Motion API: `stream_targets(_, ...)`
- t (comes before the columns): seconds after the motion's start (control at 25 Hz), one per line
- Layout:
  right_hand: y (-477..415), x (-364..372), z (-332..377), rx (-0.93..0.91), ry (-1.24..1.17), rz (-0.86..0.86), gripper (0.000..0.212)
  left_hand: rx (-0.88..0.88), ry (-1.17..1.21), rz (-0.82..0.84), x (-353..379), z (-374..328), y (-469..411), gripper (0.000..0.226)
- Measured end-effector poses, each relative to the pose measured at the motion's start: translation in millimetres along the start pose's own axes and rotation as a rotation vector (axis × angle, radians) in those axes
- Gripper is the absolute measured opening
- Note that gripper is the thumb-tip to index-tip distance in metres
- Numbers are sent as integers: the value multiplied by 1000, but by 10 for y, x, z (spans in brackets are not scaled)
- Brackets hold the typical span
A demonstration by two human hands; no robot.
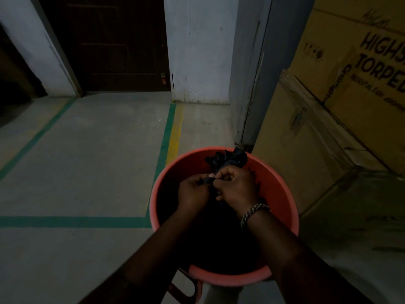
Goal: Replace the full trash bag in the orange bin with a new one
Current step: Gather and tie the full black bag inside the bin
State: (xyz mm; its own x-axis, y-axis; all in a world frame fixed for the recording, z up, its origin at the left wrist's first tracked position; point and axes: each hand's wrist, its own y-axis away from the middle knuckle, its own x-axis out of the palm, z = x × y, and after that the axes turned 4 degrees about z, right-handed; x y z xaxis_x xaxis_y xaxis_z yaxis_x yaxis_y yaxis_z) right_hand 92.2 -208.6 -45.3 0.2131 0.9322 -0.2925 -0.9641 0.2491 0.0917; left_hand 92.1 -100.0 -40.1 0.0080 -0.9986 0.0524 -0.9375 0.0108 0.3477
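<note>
I think I am tying the bag point(228, 160) shut. My left hand point(192, 190) and right hand point(237, 187) both pinch its bunched top. It sits inside the bin point(282, 194). Next I should pull the knot tight, then lift it out.

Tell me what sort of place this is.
Probably a warehouse or stockroom, dimly lit. Large cardboard boxes are stacked on the right, green and yellow lines are marked on the concrete floor, and a dark door stands at the back.
</note>
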Motion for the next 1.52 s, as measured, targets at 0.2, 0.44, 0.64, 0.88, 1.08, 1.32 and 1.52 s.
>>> stream_targets(0.2,-29,-21,-23,-2,-8,-1,23,35,-25,53,-2,-37,-6,23)
stream_targets(0.44,-54,-37,-13,14,-36,-7,23,48,-43,39,-19,-41,-23,23)
stream_targets(0.64,-65,-29,0,14,-57,16,24,20,34,53,-36,-34,-38,15)
stream_targets(0.88,-100,-15,-23,16,-66,23,24,-78,136,58,-83,-8,-80,10)
stream_targets(1.08,-104,-83,-43,54,-111,36,25,-193,244,229,-53,-61,-30,13)
stream_targets(1.32,-69,-174,-69,137,-229,93,22,-275,273,321,-40,-46,-11,21)
stream_targets(1.52,-155,-239,-43,284,-221,101,12,-220,228,285,-3,-32,-34,23)
